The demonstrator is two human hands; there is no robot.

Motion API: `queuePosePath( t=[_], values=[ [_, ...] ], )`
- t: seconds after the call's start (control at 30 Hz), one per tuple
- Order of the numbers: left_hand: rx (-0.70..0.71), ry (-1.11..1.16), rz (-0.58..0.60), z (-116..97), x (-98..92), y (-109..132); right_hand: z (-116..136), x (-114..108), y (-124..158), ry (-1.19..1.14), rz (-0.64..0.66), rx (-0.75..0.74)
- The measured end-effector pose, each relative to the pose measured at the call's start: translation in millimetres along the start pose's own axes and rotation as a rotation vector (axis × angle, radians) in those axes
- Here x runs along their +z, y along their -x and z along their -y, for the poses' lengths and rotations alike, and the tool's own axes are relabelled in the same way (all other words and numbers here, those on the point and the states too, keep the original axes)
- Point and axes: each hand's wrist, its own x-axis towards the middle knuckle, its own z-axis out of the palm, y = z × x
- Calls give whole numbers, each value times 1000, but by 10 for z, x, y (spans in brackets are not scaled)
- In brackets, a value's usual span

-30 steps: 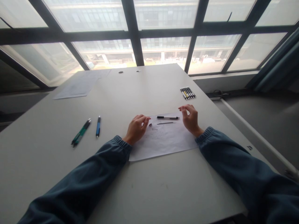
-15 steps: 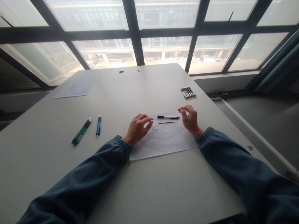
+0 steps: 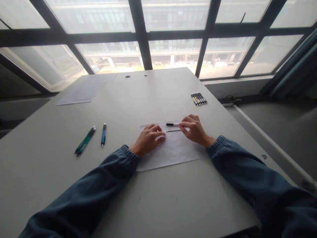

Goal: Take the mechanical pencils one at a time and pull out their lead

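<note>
A sheet of white paper [image 3: 170, 155] with faint pencil-like marks lies on the table under both hands. On it rests a black and white pen [image 3: 170, 124], its right end covered by the fingers of my right hand [image 3: 194, 130]. Just below is a thin dark pen refill [image 3: 172, 131], with its right tip close to my right thumb. My right index finger and thumb are apart, over or beside these two; I cannot tell whether they touch. My left hand [image 3: 150, 138] rests on the paper's left part, fingers bent and slightly parted, holding nothing visible.
Two green pens [image 3: 85, 141] and a blue pen [image 3: 103, 135] lie to the left. A row of several small black, white and yellow pens [image 3: 198, 98] sits at the right edge. More papers [image 3: 79, 91] lie at the back left of the white table [image 3: 151, 99].
My right hand has moved left, from beside the pen to over its right end. My left hand has shifted slightly right and lower on the paper, its fingertips closer together.
</note>
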Motion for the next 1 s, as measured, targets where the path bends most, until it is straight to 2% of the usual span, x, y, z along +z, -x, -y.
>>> queuePosePath(
  t=[0.2, 0.33, 0.7, 1.0],
  values=[
    [-2, 29, 19, 24, 19, 3, 3, -17, 1, 113, 152, -62],
    [-4, 53, 8, 32, 22, 1, -6, -16, 1, 116, 194, -57],
    [13, 64, -6, 27, 28, -7, -6, 2, -3, 111, 232, -70],
    [-112, 50, -171, 3, -15, -5, 21, -31, -19, 33, 131, -109]
  ],
)
